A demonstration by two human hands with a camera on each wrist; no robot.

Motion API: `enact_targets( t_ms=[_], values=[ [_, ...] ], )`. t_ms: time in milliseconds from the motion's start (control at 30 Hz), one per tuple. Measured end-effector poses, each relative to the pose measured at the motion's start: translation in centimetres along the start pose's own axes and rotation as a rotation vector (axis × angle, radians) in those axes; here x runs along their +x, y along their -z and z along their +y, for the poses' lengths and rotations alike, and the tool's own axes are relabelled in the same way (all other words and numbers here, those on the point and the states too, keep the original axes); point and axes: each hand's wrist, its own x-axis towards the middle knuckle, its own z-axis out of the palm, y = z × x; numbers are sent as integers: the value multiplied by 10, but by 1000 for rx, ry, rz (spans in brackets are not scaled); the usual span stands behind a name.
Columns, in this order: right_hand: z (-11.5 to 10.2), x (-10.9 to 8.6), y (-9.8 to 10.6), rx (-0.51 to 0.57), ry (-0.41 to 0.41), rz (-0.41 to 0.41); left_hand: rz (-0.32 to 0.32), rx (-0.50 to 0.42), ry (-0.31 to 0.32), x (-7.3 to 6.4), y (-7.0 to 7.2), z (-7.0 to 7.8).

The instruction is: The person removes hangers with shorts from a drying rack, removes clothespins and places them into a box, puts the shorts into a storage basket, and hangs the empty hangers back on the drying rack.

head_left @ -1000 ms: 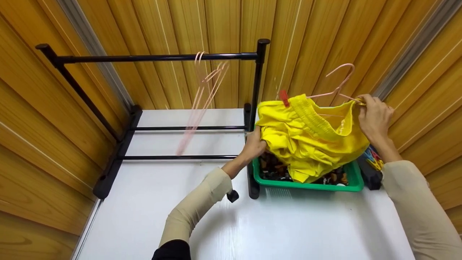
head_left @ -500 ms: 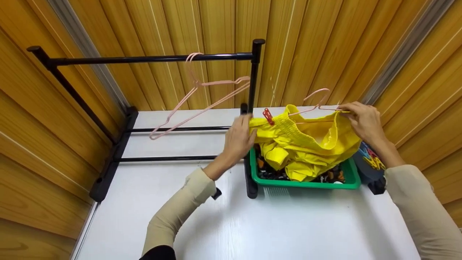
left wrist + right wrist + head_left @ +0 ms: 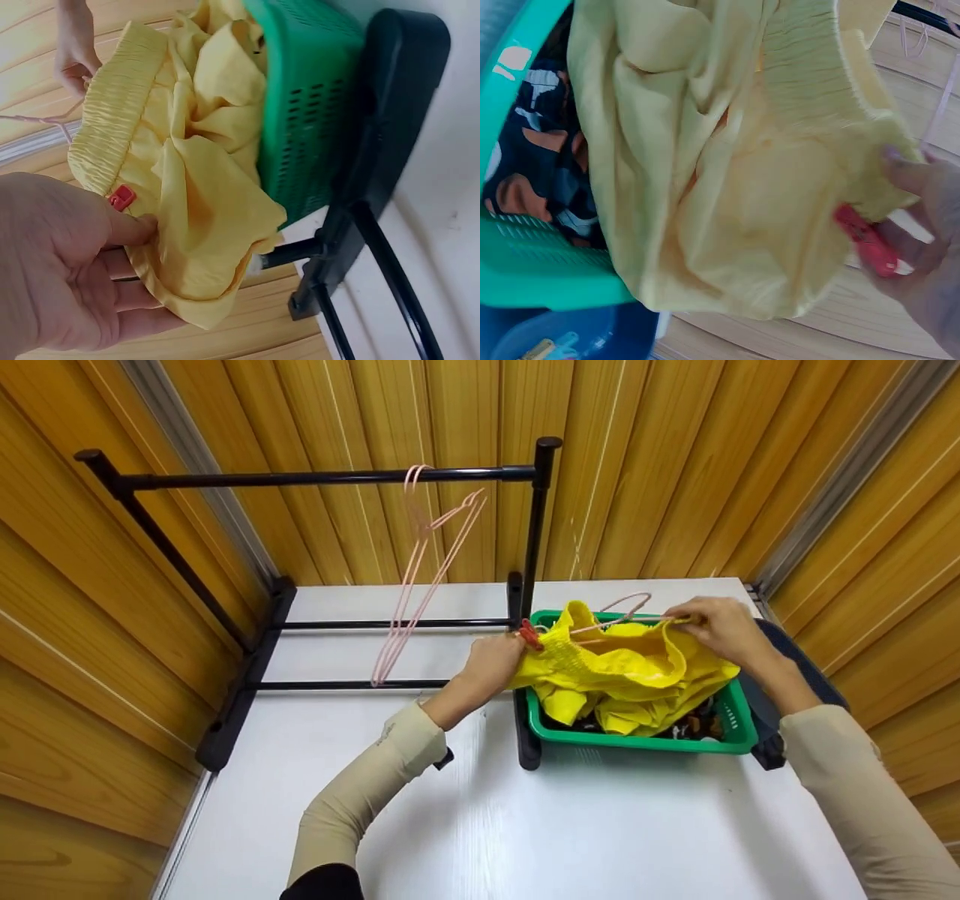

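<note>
Yellow garment (image 3: 630,679) stretches between the two hands, over one green basket (image 3: 637,744). The left hand (image 3: 491,664) pinches cloth just beside one red peg (image 3: 121,197); the right hand (image 3: 724,626) pinches the waistband, a second red peg (image 3: 866,240) at its fingers. Should either peg bite too little cloth, that edge could slip off the pink hanger (image 3: 630,604) between the hands. Seemingly two more hangers (image 3: 420,547) hang on one black rack (image 3: 322,478), beyond the left hand.

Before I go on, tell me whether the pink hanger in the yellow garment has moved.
Yes. Against the green basket in the head view, the pink hanger has moved down and to the left.
</note>
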Motion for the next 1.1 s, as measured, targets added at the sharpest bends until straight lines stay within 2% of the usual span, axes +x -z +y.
enact_targets(
  t_ms=[133,233,333,467,567,700,833,900,1000,1100],
  values=[
    [1,-6,-15,29,-119,-194,-26,24,-39,-3,-16,-5],
    [2,-10,-29,35,-182,-287,-22,66,-75,-10,-29,-8],
    [2,-13,-42,27,-185,-335,41,145,-124,-19,-37,-8],
    [3,-18,-50,7,-131,-381,152,275,-193,-28,-42,-7],
    [5,-18,-50,-13,-90,-449,179,347,-221,-30,-40,-7],
    [8,-15,-38,-77,-75,-535,127,342,-237,-28,-35,-8],
    [13,-10,-18,-152,-88,-575,53,285,-247,-28,-33,-11],
    [15,-9,-9,-148,-102,-586,14,271,-251,-29,-32,-12],
    [18,-9,1,-123,-91,-559,-22,268,-249,-29,-31,-14],
    [21,-15,8,-125,-69,-485,-45,268,-256,-28,-30,-14]
  ],
)
